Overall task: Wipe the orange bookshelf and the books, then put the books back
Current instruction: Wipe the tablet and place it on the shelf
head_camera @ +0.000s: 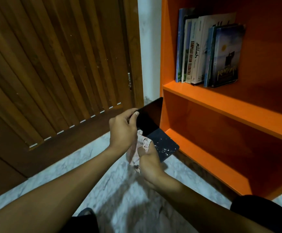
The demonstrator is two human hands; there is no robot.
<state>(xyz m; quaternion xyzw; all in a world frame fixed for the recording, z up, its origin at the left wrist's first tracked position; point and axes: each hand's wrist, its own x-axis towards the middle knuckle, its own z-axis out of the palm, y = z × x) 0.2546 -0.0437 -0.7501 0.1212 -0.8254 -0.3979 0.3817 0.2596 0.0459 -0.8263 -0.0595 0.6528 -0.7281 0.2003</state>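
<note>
Open black book w/ glossy dark cover (149, 117) is held up in front of the orange bookshelf's (224, 105) left side panel, low, just above the floor. One cover stands upright; the other flap, black w/ white specks, lies roughly flat below it, pointing toward the bottom shelf. Left hand (122, 130) grips the upright cover's left edge, thumb on the front face, other fingers curled behind it. Right hand (149, 160) holds a crumpled pink cloth (140, 147), fingers curled round it, pressed against the book near the fold; can't tell exact finger spread, cloth hides them.

Upper shelf: row of upright paperback books (205, 51) standing at its left end, spines & covers facing out, rightmost blue one leaning a bit. Shelf below them bare orange.

Left of the shelf: strip of white wall, then brown slatted wooden door (52, 64). White-grey marbled floor tiles (120, 190) under both forearms. Dark-clothed knees at bottom edge.
</note>
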